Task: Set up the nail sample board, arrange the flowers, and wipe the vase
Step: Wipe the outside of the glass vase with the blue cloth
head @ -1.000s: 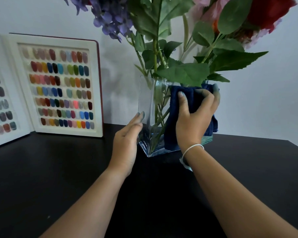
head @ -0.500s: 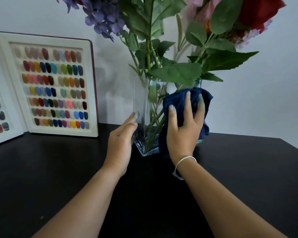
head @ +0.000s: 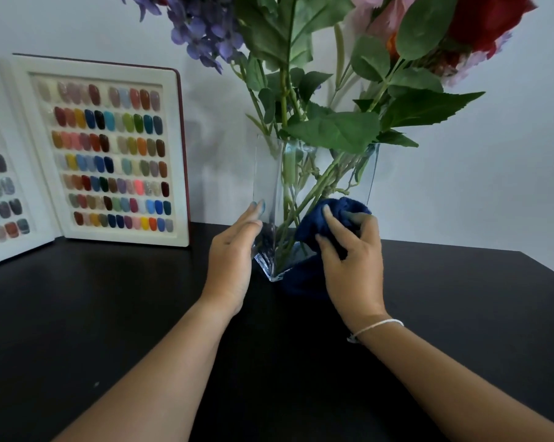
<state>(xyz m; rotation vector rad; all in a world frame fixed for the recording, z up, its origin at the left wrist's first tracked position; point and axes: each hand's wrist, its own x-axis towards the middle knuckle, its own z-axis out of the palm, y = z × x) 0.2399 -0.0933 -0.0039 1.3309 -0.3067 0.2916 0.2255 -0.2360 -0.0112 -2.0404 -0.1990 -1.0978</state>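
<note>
A square clear glass vase stands on the black table and holds flowers with green leaves, purple, pink and red blooms. My left hand lies flat against the vase's left face, fingers straight. My right hand presses a dark blue cloth against the lower front of the vase, near its base. The open nail sample board stands upright against the wall at the left, with rows of coloured nail tips.
A white wall runs behind the table. The table's right corner shows at the right. The board's left leaf runs off the frame's left edge.
My right hand has slid the blue cloth down the vase from near the rim to near the base. My left hand has stayed on the vase's left face.
</note>
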